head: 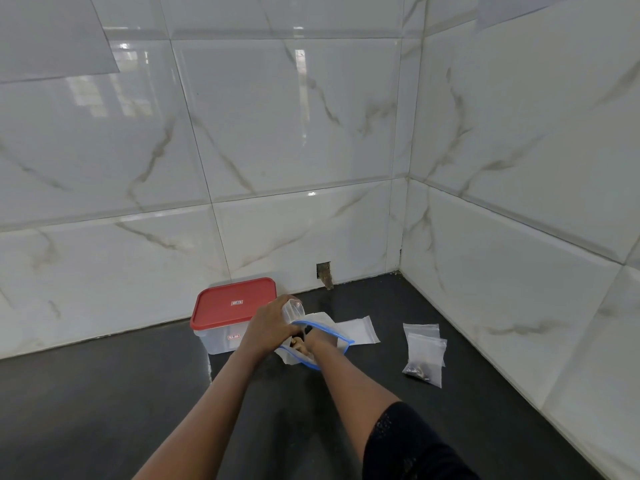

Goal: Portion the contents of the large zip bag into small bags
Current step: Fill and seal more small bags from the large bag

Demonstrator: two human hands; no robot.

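Black sleeve fabric (415,445) covers my right upper arm at the near edge, and both forearms reach out over the dark table (104,393). My hands are close together at the large zip bag (329,330), which lies on the table with its blue-edged mouth gaping towards me. My right hand (314,337) is pushed into that mouth. Its fingers are hidden inside, so I cannot tell whether they are closed on anything. My left hand (270,323) is just left of the mouth and above it, fingers curled round a small clear bag (293,308) held over the opening. A few tan pieces (297,342) of the contents show inside the large bag, between my two wrists.

Just beyond the large bag, to the right, an empty small bag (360,329) lies flat. Further right and well apart from it is a little pile of small bags (425,348); the front one has dark contents (420,370) settled at its near end. Behind my left hand stands a clear plastic box (221,341) with a red lid (235,301), set against the wall. White marbled tiles (311,133) rise behind the table and along its right side, with a small broken gap (324,271) low in the back wall.
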